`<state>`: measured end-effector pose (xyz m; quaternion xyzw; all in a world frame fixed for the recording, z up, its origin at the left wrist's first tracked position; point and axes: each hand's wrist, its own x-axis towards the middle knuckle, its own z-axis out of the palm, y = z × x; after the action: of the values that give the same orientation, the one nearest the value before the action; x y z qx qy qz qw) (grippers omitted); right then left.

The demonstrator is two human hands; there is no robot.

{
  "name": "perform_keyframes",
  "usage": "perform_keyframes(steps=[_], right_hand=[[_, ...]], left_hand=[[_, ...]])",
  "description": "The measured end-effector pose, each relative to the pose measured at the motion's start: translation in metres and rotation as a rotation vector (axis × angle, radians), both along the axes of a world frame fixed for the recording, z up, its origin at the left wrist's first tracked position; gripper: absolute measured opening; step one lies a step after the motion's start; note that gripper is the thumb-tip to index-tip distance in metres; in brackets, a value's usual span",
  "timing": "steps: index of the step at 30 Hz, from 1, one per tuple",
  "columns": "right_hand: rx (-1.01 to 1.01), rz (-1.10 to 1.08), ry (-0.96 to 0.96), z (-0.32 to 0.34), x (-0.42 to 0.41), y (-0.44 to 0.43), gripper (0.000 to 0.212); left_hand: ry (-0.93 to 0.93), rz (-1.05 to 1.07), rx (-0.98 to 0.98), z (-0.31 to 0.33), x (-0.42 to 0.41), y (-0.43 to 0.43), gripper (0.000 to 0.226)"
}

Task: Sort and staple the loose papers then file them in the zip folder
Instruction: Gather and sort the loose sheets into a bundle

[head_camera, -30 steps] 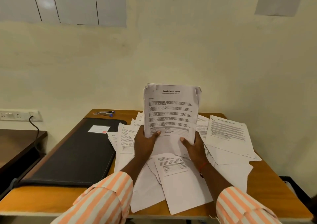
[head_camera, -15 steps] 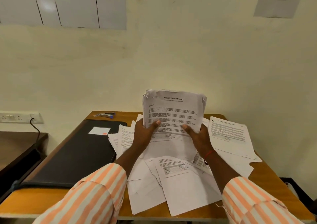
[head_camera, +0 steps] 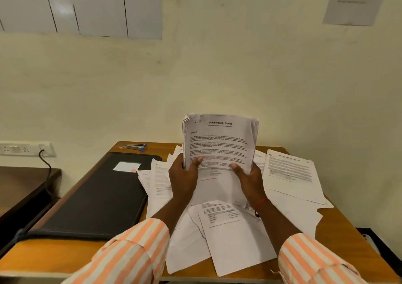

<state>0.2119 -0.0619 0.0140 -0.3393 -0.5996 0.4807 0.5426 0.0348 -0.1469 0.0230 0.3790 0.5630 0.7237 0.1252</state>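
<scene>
Most of each hand is hidden. The left grip (head_camera: pixel 182 179) and the right grip (head_camera: pixel 250 181) pinch the paper stack (head_camera: pixel 219 144) at its lower sides, with only the thumbs on the front page and the fingers behind the sheets. The stack's bottom edge runs into the loose papers (head_camera: pixel 239 240) below, so I cannot tell whether it touches them. On the front page only the heading "Sample Health Report" can be read; the body text is blurred. The wall notice (head_camera: pixel 356 1) is cut off by the top edge, and its print is illegible. No zip can be made out on the black zip folder (head_camera: pixel 97 196), and its near left corner hangs past the edge of the surface (head_camera: pixel 54 255).

The stack stands upright above the middle of the surface, bowed towards the camera. Its top corners are curled and its sheet edges uneven. Loose papers lie fanned and overlapping under and around it. The folder lies shut to the left, touching the papers and bearing a white label (head_camera: pixel 127 166). The stapler (head_camera: pixel 136 146) lies beyond the folder, at the far edge.
</scene>
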Motion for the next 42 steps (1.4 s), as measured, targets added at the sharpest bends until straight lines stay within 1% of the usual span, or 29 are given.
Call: perform_keyframes(steps=[2,4,11,14,17,23,29,31,34,38,40,42], right_hand=[[-0.001,-0.003,-0.004,-0.003,-0.001,-0.001,0.042],[-0.015,-0.011,0.006,-0.009,-0.003,-0.002,0.046],[-0.024,-0.007,-0.009,-0.011,-0.003,0.002,0.047],[-0.033,0.001,-0.01,-0.017,-0.003,-0.003,0.04],[0.002,0.004,-0.028,-0.023,-0.002,-0.01,0.039],[0.0,-0.009,-0.055,-0.019,-0.002,-0.017,0.033],[0.035,0.045,-0.083,-0.002,0.005,-0.004,0.047],[0.037,0.065,-0.11,0.014,0.009,0.002,0.04],[0.026,0.089,-0.108,0.047,0.012,0.011,0.01],[0.035,0.01,-0.109,0.08,0.005,0.024,0.031],[0.014,-0.01,-0.094,0.085,0.002,0.03,0.025],[-0.022,-0.016,-0.084,0.086,-0.001,0.032,0.036]], left_hand=[[0.015,0.006,-0.006,-0.004,0.002,0.0,0.027],[0.007,0.002,-0.027,-0.01,0.004,0.0,0.03],[-0.014,-0.052,-0.042,-0.006,0.006,0.001,0.031],[-0.047,-0.054,-0.062,-0.019,0.003,0.001,0.044],[-0.09,-0.084,-0.08,-0.033,0.003,-0.001,0.055],[-0.091,-0.084,-0.087,-0.033,0.001,-0.001,0.05],[-0.035,-0.11,-0.089,-0.017,-0.009,0.006,0.044],[-0.01,-0.144,-0.111,-0.012,-0.016,0.004,0.041],[0.002,-0.191,-0.145,-0.013,-0.022,-0.004,0.036],[-0.013,-0.238,-0.159,-0.023,-0.019,-0.019,0.032],[-0.021,-0.26,-0.158,-0.029,-0.016,-0.027,0.033],[-0.03,-0.277,-0.162,-0.034,-0.013,-0.034,0.035]])
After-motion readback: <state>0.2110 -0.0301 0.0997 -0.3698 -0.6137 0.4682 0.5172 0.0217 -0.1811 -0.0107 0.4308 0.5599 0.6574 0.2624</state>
